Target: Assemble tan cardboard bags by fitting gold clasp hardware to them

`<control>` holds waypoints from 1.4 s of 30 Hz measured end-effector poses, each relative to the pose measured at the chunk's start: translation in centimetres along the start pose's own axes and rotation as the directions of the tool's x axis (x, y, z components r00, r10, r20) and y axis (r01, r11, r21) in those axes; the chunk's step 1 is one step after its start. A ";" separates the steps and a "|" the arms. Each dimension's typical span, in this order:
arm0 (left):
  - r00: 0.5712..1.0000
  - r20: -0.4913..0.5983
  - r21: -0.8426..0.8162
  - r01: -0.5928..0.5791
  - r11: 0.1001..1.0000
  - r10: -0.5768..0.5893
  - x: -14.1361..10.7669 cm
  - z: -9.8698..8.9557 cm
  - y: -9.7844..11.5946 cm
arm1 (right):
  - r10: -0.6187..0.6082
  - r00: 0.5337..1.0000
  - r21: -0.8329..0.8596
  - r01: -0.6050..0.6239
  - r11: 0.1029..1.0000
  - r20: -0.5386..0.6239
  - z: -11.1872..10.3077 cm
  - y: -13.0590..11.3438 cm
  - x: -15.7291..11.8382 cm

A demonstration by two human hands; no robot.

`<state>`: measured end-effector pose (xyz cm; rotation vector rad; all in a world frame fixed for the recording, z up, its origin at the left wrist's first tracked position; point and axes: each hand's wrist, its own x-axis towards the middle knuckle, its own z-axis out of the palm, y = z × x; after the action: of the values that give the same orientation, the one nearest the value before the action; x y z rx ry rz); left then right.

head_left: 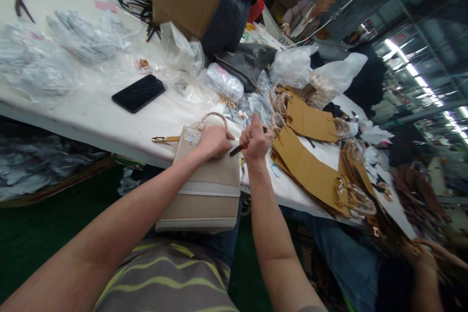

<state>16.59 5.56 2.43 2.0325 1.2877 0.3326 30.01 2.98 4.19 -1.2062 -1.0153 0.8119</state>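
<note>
A beige handbag (pixel 204 204) rests on my lap against the table edge, with a wrapped round handle (pixel 213 116) at its far end. My left hand (pixel 215 140) is closed on the upper part of the bag, just below that handle; its fingertips are partly hidden. In the fist of my right hand (pixel 257 139) is a dark, slim tool (pixel 236 150), whose tip points left at the bag's right edge near my left fingers. The tool's exact kind is not clear. A tan strap with a gold metal end (pixel 160 139) sticks out left of the bag.
On the white table (pixel 91 126) lie a black phone (pixel 139 93), small gold fittings (pixel 227 102), plastic bags (pixel 183 48) and pliers (pixel 22 6). Stacked tan panels (pixel 310 170) with wrapped handles lie right. A co-worker's hands (pixel 420 256) are at lower right; another person (pixel 303 19) sits beyond.
</note>
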 end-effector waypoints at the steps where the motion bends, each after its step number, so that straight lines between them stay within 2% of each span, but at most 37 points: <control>1: 1.000 0.003 0.000 -0.008 1.000 0.008 0.1 0.1 -0.1 | 0.051 0.999 0.006 -0.050 0.999 -0.016 0.2 0.4 0.9; 3: 1.000 0.008 0.007 -0.022 1.000 0.022 0.3 0.2 -0.2 | 0.197 0.978 0.012 -0.197 0.980 -0.063 1.0 1.2 2.9; 5: 1.000 0.013 0.031 -0.028 0.999 0.028 0.5 0.3 -0.4 | 0.359 0.929 0.005 -0.360 0.933 -0.092 1.8 1.9 4.8; 7: 1.000 0.014 0.057 -0.028 0.998 0.027 0.6 0.3 -0.4 | 0.465 0.883 -0.015 -0.467 0.884 -0.057 2.2 2.0 5.9; 8: 1.000 0.011 0.062 -0.027 0.998 0.027 0.6 0.2 -0.4 | 0.484 0.875 -0.022 -0.484 0.875 -0.015 2.2 1.8 6.0; 9: 1.000 0.009 0.056 -0.023 0.998 0.022 0.6 0.2 -0.4 | 0.474 0.880 -0.018 -0.474 0.880 0.031 2.0 1.4 5.7; 11: 1.000 0.010 0.027 -0.002 1.000 0.001 0.5 0.1 -0.3 | 0.359 0.931 0.027 -0.362 0.932 0.068 1.2 0.5 4.4; 13: 1.000 0.025 0.003 0.019 1.000 -0.019 0.4 -0.1 -0.2 | 0.163 0.986 0.065 -0.164 0.984 0.016 0.3 -0.3 2.5; 14: 0.999 0.035 0.002 0.022 1.000 -0.022 0.4 -0.1 -0.1 | 0.064 0.998 0.062 -0.062 0.996 -0.026 0.0 -0.7 1.5; 17: 0.999 0.049 0.013 0.012 1.000 -0.013 0.3 -0.2 0.0 | -0.119 0.989 -0.008 0.119 0.993 -0.091 -0.2 -1.0 -0.6; 26: 0.999 0.019 0.031 -0.050 0.998 0.049 0.2 0.2 -0.4 | -0.272 0.961 -0.253 0.250 0.934 -0.054 0.7 0.4 -2.7; 28: 0.998 0.020 0.049 -0.061 0.997 0.060 0.3 0.2 -0.5 | -0.275 0.961 -0.275 0.260 0.926 -0.015 0.7 0.3 -2.7; 30: 0.998 0.023 0.053 -0.061 0.997 0.060 0.3 0.2 -0.6 | -0.214 0.977 -0.212 0.207 0.955 -0.010 0.6 -0.2 -2.0; 33: 0.999 0.029 0.029 -0.041 0.999 0.041 0.1 0.1 -0.5 | -0.106 0.990 -0.080 0.098 0.992 -0.096 0.4 -1.4 0.1; 36: 0.999 0.031 -0.004 -0.019 1.000 0.019 -0.1 0.0 -0.5 | -0.048 0.987 -0.027 0.044 0.999 -0.156 0.6 -2.1 2.4; 42: 1.000 0.020 -0.016 -0.008 1.000 0.008 0.2 0.3 -0.7 | 0.057 0.996 -0.054 -0.061 0.997 -0.072 1.7 -0.7 4.2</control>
<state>16.38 5.84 1.69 2.0231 1.2607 0.3242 29.93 7.25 5.77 -1.3097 -0.9539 0.7855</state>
